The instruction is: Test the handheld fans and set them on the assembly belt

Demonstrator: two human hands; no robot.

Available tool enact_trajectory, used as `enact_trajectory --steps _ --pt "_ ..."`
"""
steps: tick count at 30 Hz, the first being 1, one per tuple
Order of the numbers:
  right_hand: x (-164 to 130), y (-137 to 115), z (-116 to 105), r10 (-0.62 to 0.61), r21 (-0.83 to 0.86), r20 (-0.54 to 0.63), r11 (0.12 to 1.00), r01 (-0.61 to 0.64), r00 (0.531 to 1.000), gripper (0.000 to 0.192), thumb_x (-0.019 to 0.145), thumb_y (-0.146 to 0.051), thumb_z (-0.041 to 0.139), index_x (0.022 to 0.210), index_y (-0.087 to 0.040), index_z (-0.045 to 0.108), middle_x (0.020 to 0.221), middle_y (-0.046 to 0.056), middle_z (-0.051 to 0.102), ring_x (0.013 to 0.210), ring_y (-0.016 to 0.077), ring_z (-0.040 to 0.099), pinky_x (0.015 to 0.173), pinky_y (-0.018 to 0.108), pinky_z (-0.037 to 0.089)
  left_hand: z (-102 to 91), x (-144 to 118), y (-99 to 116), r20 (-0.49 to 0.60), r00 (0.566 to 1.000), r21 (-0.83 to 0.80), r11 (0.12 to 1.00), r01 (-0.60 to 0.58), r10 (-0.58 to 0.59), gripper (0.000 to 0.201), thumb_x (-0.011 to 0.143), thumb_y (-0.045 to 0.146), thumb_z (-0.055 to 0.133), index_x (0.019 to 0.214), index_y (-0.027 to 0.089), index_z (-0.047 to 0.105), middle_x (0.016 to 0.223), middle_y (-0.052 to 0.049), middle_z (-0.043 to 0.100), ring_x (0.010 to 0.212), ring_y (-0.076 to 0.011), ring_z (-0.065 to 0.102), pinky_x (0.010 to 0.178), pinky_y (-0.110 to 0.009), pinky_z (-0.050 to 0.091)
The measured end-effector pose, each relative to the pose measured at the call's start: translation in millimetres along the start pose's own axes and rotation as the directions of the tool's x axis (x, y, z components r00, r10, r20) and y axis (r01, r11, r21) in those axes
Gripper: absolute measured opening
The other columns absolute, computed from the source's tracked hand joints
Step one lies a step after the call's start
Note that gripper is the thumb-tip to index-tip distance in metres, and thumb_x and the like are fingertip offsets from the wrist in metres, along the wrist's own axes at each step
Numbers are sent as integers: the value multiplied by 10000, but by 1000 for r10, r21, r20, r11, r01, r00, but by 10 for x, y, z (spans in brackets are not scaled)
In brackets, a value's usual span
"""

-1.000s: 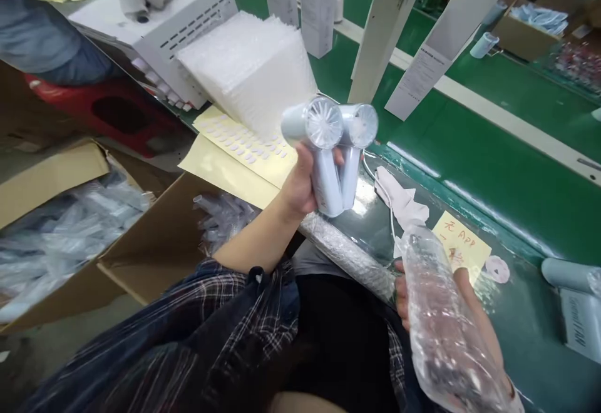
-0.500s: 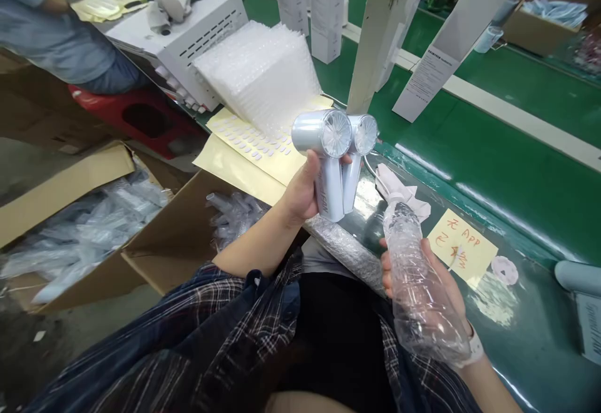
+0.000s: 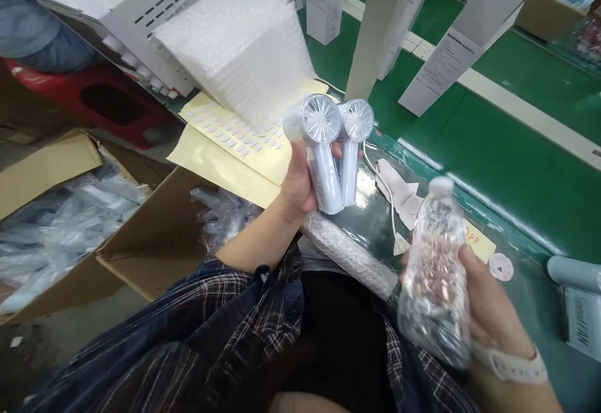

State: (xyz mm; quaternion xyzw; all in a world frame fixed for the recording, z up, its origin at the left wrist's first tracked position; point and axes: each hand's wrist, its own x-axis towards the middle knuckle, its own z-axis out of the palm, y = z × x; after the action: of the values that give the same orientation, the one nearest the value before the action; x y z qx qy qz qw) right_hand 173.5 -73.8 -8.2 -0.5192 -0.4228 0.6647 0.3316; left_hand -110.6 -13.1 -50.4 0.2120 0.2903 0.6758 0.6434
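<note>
- Head view, far left: a carton [image 3: 141,238] of bagged parts sits low beside your knee.
- Your left hand [image 3: 298,181] is closed around the handles of two fans [image 3: 328,150], upright, side by side and touching, heads facing you, above the table edge.
- Behind them lie a sticker sheet [image 3: 235,141] and a bubble-wrap stack [image 3: 244,50].
- Your right hand [image 3: 488,306] is wrapped around a clear bottle [image 3: 434,269], cap up; it is blurred, possibly crinkled.
- Just behind the bottle, a yellow note [image 3: 479,241] lies on the table.

Both hands raised, fingers curled: left hand [image 3: 299,181], right hand [image 3: 488,310].
</note>
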Motion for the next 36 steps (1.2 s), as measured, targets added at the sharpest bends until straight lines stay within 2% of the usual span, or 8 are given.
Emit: enact_trajectory --steps 3,8,12,17,20,23,30,36 --pt "673 -298 153 -269 -231 -24 939 256 963 469 876 -655 790 1078 -235 741 1054 112 776 924 298 774 842 479 661 -47 -49 122 -15 998 -9 998 -58 58 791 758 995 632 748 205 637 1103 -90 813 1180 -334 788 870 -415 707" --pt "1742 -576 972 -673 -656 76 521 545 735 787 871 -633 802 1444 -201 478 1388 227 659 1290 404 675 1113 600 526 -121 -230 361 -43 993 -7 994 -112 112 811 724 1008 645 702 198 628 1139 -91 810 1128 -317 802 835 -397 713" --pt "2008 -553 1377 -623 -706 162 469 531 765 828 885 -579 803 1501 -190 411 1420 231 661 1286 395 674 1086 585 541 -138 -339 463 -104 988 43 993 -108 112 832 741 1031 584 689 201 616 1110 -91 809 1155 -323 795 876 -418 710" --pt "1601 -471 517 -485 -866 256 269 421 836 439 942 -524 688 1248 -213 738 1241 161 768 1070 344 710 945 527 565 -179 -304 430 -60 993 -7 994 -106 105 804 733 994 657 711 191 639 1179 -100 803 1159 -325 795 841 -389 710" --pt "1333 -194 -160 -567 -942 110 202 267 816 368 935 -516 644 1033 -201 807 897 122 728 786 283 637 778 481 530 -103 -196 294 -9 998 -91 994 -58 58 797 745 977 671 704 182 644 1184 -97 801 1145 -305 798 819 -354 707" --pt "1145 108 -472 -579 -921 164 199 334 798 323 949 -464 609 898 -207 798 932 134 691 867 293 618 842 499 523 112 -104 94 57 998 -113 994 15 -8 826 732 1008 639 705 183 629 1176 -91 802 1128 -292 800 800 -346 702" --pt "138 -182 -94 -791 -864 189 149 482 582 113 1001 -333 727 948 -249 781 1336 131 672 1105 317 632 936 527 527 685 -207 -326 328 932 -22 985 172 -156 860 649 1052 649 739 197 622 1109 -109 796 1184 -342 775 847 -434 695" --pt "-127 103 217 -945 -672 9 236 702 327 170 933 -120 797 1000 -275 775 949 31 667 854 205 663 778 386 567 921 -338 -630 416 848 23 936 350 -328 902 500 1063 719 733 198 610 1093 -125 811 1113 -348 787 917 -470 669"
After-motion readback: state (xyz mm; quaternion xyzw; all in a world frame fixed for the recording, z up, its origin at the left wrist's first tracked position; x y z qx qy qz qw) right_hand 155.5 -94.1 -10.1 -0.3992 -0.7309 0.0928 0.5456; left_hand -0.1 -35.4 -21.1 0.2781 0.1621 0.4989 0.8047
